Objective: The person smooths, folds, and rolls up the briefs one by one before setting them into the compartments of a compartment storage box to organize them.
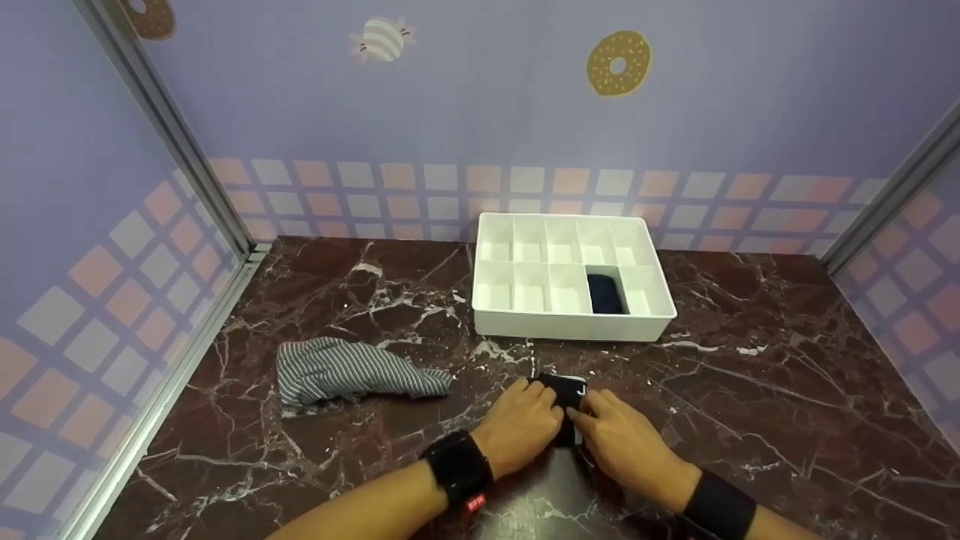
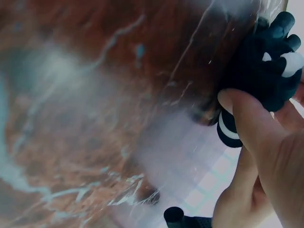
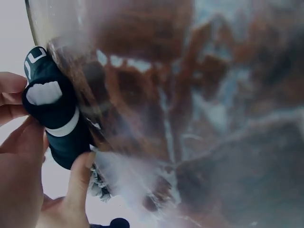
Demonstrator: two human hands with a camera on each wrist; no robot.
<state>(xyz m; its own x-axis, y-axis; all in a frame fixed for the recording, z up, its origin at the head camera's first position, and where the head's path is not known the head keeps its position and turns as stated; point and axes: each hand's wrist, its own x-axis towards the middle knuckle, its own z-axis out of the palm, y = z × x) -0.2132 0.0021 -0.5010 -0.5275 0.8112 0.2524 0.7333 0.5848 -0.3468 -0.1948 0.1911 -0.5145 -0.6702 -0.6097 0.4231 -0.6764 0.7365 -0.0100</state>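
Observation:
A small dark navy sock bundle with white marks point(image 1: 568, 396) lies on the marble table just in front of the white tray. My left hand point(image 1: 525, 424) grips its left side and my right hand point(image 1: 622, 435) grips its right side. In the left wrist view my thumb presses on the bundle point(image 2: 259, 71). From the right wrist, the thumb and fingers curl round the same bundle point(image 3: 54, 111). The white divided tray point(image 1: 571, 324) stands beyond the hands; one front compartment holds a dark rolled item point(image 1: 604, 292).
A crumpled grey striped cloth point(image 1: 352, 369) lies to the left of the hands. Purple checked walls enclose the dark marble table point(image 1: 787, 390) on three sides, with metal posts at the corners. Both wrists wear black bands.

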